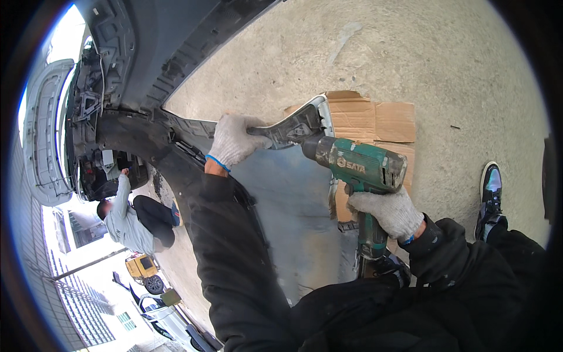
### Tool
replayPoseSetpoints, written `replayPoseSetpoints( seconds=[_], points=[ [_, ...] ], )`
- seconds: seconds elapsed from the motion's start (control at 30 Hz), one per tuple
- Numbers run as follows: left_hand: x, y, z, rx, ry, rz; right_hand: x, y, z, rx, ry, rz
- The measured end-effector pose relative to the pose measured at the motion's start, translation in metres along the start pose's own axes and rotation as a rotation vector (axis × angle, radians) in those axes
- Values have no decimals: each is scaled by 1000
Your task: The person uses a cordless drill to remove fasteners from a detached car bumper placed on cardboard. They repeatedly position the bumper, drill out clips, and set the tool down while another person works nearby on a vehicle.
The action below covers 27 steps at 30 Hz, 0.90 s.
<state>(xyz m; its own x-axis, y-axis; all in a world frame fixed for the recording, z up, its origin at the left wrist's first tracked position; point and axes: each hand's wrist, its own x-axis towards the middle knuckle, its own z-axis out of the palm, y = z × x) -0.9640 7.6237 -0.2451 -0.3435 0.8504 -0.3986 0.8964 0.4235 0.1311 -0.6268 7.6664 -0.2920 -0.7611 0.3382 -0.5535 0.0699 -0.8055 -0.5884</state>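
Observation:
My left hand point(234, 138), in a pale knit glove, grips the dark plastic edge point(284, 129) of a large panel point(270, 193) with a grey-blue surface below it. My right hand point(384, 208), also gloved, is closed on the handle of a worn green power tool point(366, 164). The tool lies nearly level, its dark nose at the plastic edge just right of my left hand; whether it touches is unclear. Brown cardboard point(393, 120) lies under the panel's right end.
A curved black bumper-like part point(143, 41) extends upper left. A dismantled car point(47, 129) stands at left, with a person in grey point(132, 226) crouching beside it. Yellow equipment point(141, 267) and a white vehicle point(170, 320) are farther back. My shoe point(491, 193) rests on concrete point(469, 88).

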Motion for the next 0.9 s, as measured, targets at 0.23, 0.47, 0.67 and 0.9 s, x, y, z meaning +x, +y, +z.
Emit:
replayPoseSetpoints(
  seconds=[0.23,0.47,0.67,0.9],
  points=[
    [0,4,-2,-12,-14,6,2,8,-1,9,1,-28],
    [2,10,-7,6,-56,-29,8,16,-9,-119,87,75],
    [2,7,0,0,20,49,5,15,-9,17,135,4],
    [1,7,-6,-27,-33,38,6,12,2,-35,277,10]
  ],
)
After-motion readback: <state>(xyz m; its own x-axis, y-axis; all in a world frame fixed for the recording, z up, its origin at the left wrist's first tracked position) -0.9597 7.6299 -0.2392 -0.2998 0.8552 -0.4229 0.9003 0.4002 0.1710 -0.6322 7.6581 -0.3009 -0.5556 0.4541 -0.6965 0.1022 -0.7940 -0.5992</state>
